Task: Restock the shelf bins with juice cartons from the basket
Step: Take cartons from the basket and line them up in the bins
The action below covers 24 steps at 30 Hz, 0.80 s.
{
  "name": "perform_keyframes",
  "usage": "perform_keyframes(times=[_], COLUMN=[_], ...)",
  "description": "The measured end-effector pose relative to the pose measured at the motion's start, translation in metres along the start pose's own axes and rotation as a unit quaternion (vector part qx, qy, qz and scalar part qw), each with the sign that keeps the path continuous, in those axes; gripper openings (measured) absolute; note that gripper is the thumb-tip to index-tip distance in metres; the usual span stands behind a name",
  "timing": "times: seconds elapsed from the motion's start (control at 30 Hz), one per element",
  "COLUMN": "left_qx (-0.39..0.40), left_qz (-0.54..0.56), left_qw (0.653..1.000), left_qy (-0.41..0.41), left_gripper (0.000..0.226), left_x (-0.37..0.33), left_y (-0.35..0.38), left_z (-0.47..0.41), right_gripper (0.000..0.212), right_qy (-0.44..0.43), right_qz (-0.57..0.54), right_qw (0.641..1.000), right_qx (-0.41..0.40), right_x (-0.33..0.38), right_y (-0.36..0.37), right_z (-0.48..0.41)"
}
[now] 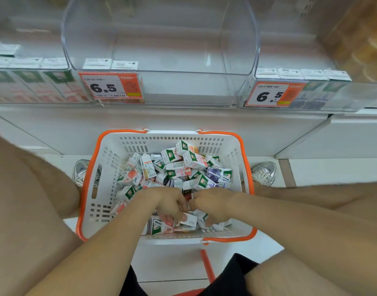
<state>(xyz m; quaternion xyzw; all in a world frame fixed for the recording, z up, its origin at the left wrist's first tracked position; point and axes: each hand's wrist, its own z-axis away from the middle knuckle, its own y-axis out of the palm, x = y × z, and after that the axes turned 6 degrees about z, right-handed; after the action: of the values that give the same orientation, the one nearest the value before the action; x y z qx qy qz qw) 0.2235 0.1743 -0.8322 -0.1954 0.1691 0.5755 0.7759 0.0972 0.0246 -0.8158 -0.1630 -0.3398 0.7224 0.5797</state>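
**Basket packed with mini juice cartons, both hands digging in**

A white basket (110,167) with an orange rim is parked on the floor right under the shelf, and it's loaded with a jumbled heap of juice cartons (176,165). They're small white boxes with a green panel and logo at one end. Most are printed with pinkish-red fruit, and a few purple ones are mixed in toward the basket's far right corner. They're tipped every which way, none stacked.

The left hand (172,204) is sunk into the pile by the basket's near edge, fingers curled round a white carton (189,220). The right hand (213,204) is just beside it, fingers bent down among the cartons. Whether anything is actually gripped there can't be made out.

Up on the shelf, the clear middle bin (183,88) has only two cartons (110,64) tucked in its left corner, behind an orange price tag (110,86) marked 6.5. The left bin (33,82) is lined with red-fruit cartons, the right bin (324,90) with purple ones.
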Motion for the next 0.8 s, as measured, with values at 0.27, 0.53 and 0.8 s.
perform_keyframes(times=[0.27,0.53,0.8], left_qx=[-0.091,-0.139,-0.217], left_qz=[0.013,-0.111,0.039], left_qw=[0.996,0.983,0.963], left_qy=[-0.002,0.046,0.154], left_gripper=[0.053,0.049,0.043], left_x=[0.011,0.011,-0.019], left_y=[-0.006,0.008,-0.04], left_z=[0.009,0.011,0.068], right_gripper=[0.058,0.036,0.023], right_qy=[-0.004,0.08,0.096], right_qz=[0.072,-0.297,-0.565], right_qw=[0.997,0.94,0.74], right_qx=[-0.018,-0.151,-0.351], right_x=[0.002,-0.027,-0.017], right_y=[-0.014,-0.072,-0.155], right_z=[0.006,0.041,0.084])
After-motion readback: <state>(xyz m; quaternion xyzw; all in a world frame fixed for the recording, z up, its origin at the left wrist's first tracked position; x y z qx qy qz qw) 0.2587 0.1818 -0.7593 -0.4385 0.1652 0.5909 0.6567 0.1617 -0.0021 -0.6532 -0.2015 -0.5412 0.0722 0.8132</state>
